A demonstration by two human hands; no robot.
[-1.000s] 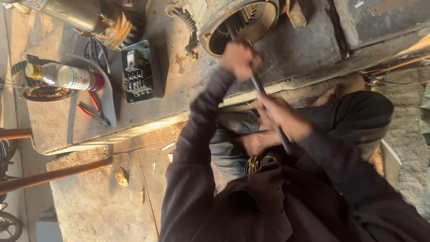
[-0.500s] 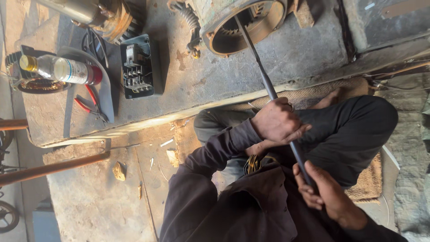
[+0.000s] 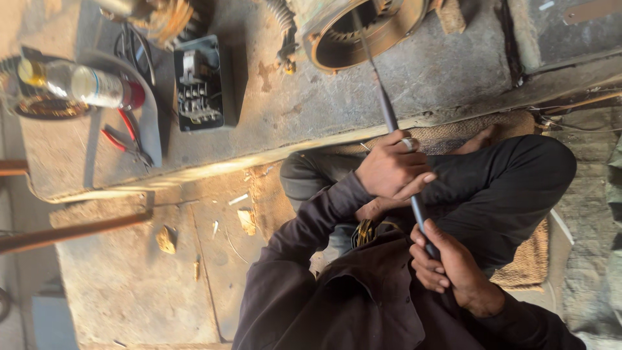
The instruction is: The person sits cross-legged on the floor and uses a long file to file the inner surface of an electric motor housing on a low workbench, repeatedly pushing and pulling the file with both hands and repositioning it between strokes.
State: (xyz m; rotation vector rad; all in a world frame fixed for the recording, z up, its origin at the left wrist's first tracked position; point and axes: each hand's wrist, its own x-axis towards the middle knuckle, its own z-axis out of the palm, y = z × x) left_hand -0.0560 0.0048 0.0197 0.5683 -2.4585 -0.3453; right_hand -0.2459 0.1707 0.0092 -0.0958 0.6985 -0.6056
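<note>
Rod: a long dark rod [image 3: 389, 116] runs from the person's lap up into the open motor housing [image 3: 363, 29] on the concrete slab [image 3: 421, 84].
Left hand: left hand [image 3: 392, 172] is clenched around the rod's middle, a ring on one finger.
Right hand: right hand [image 3: 447, 269] grasps the rod's near end, close to the chest.
Slab: black switch box [image 3: 201, 84] lies left of the housing; further left, red pliers [image 3: 126, 139] and a bottle [image 3: 81, 84].
Seat: crossed legs rest on a burlap mat [image 3: 531, 266].
</note>
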